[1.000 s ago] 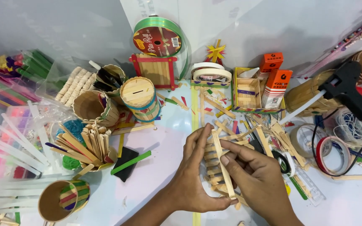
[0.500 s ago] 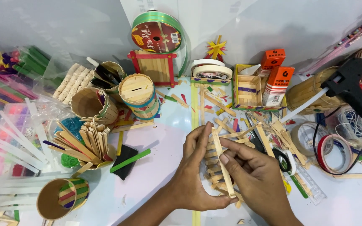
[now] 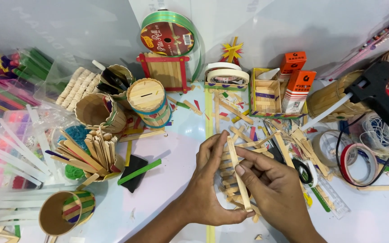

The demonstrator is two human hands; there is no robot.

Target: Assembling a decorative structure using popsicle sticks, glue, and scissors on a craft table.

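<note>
Both hands hold a small ladder-like frame of plain wooden craft sticks [image 3: 228,173] low in the middle of the view. My left hand [image 3: 208,189] grips its left side, thumb under the bottom end. My right hand [image 3: 271,184] pinches the long upright stick [image 3: 238,177] on the frame's right side with thumb and forefinger. The frame's cross sticks show between the two hands; its lower part is hidden by fingers.
Loose craft sticks [image 3: 289,139] litter the table right of the hands, by tape rolls [image 3: 356,164] and a black glue gun [image 3: 377,96]. Stick-built cups [image 3: 148,101], a green ribbon spool [image 3: 169,38] and a stick bundle [image 3: 91,153] stand left and behind.
The hands and the stick frame have barely moved; the view has shifted slightly. My right forefinger sits a little lower on the upright stick.
</note>
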